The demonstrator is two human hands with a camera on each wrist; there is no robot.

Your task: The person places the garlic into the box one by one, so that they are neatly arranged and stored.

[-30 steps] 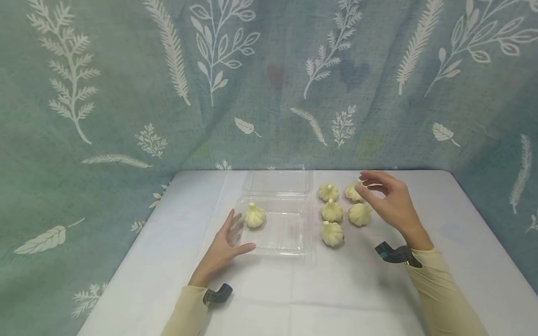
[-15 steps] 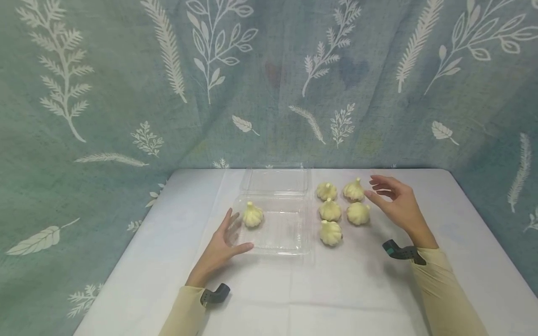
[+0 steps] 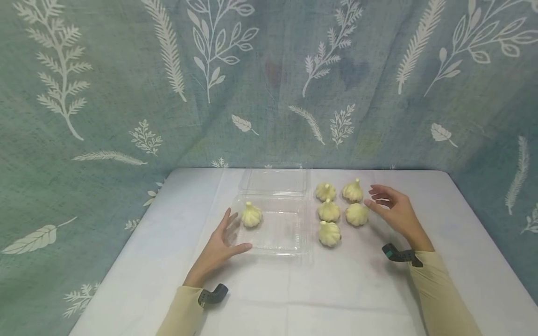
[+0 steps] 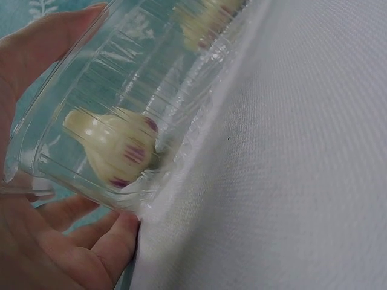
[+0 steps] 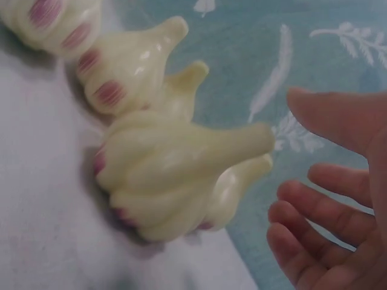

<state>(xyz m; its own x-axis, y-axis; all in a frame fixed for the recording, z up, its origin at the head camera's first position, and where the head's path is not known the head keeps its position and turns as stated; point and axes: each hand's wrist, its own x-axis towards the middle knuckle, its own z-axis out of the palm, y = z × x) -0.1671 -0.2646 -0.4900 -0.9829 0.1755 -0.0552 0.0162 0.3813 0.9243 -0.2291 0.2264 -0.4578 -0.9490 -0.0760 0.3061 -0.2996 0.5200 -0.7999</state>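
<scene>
A clear plastic clamshell container lies on the table with its lid folded back. One garlic bulb sits in its left part. At the container's near left corner, my left hand spreads its thumb and fingers against the walls; its fingertips reach down to the cloth in the left wrist view. My right hand hovers with loosely bent fingers and holds nothing. Nearest to it are two garlic bulbs, one at the back and one in front; the latter looms large in the right wrist view.
Between the container and those bulbs stands a column of three more garlic bulbs, at the back, middle and front. A white cloth covers the table, and a green leaf-patterned curtain hangs behind it.
My right hand has drawn back to the right from the rear garlic bulb, then come slightly nearer to me, beside the front one. My left hand stays at the container.
</scene>
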